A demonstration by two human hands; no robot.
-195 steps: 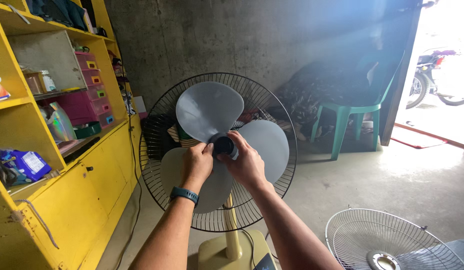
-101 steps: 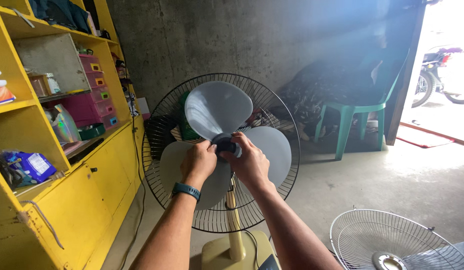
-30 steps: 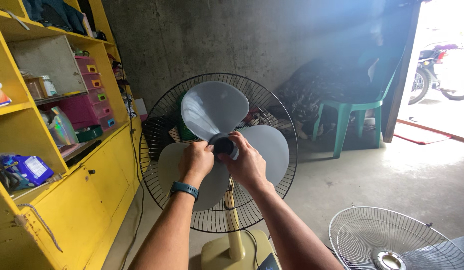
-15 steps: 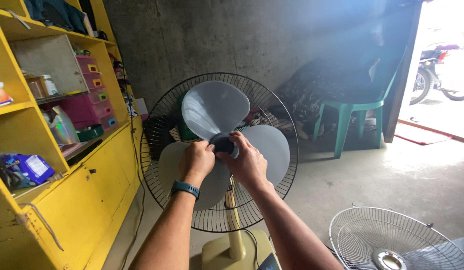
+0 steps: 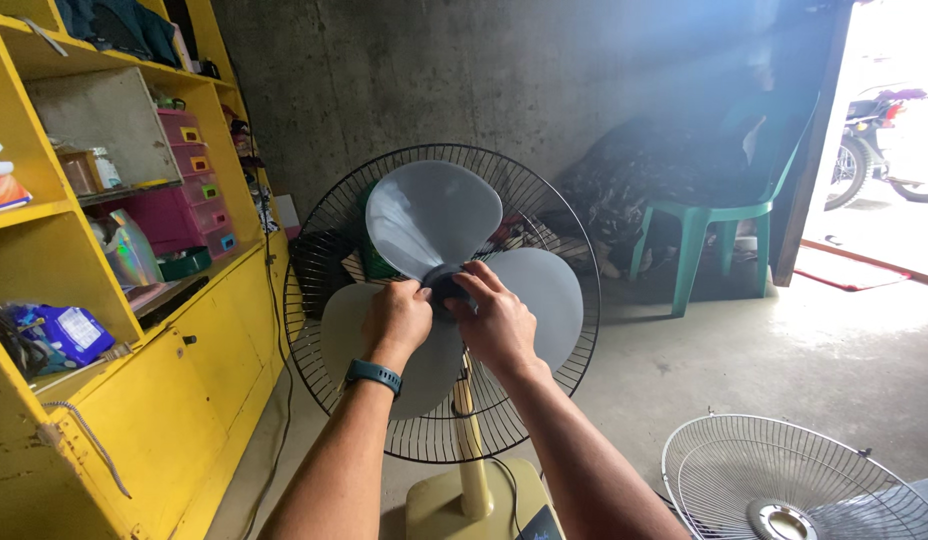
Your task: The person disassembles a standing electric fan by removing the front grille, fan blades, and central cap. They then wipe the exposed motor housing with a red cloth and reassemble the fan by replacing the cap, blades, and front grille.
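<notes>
A stand fan faces me with its front guard off. Its grey three-lobed blade (image 5: pixel 434 215) sits inside the black wire rear guard (image 5: pixel 544 200) on a cream pole and base (image 5: pixel 464 505). My left hand (image 5: pixel 397 318), with a dark band on the wrist, grips the blade beside the dark hub (image 5: pixel 446 284). My right hand (image 5: pixel 496 322) has its fingers closed round that hub from the right. Both hands cover most of the hub.
A yellow shelf unit (image 5: pixel 104 400) with boxes and pink drawers runs along the left. The loose silver front guard (image 5: pixel 799 485) lies on the concrete floor at lower right. A green plastic chair (image 5: pixel 729 215) stands by the open doorway, with a motorbike (image 5: pixel 884 125) outside.
The hands stay at the hub throughout. The blade has turned only slightly between the frames, and the view has shifted a little.
</notes>
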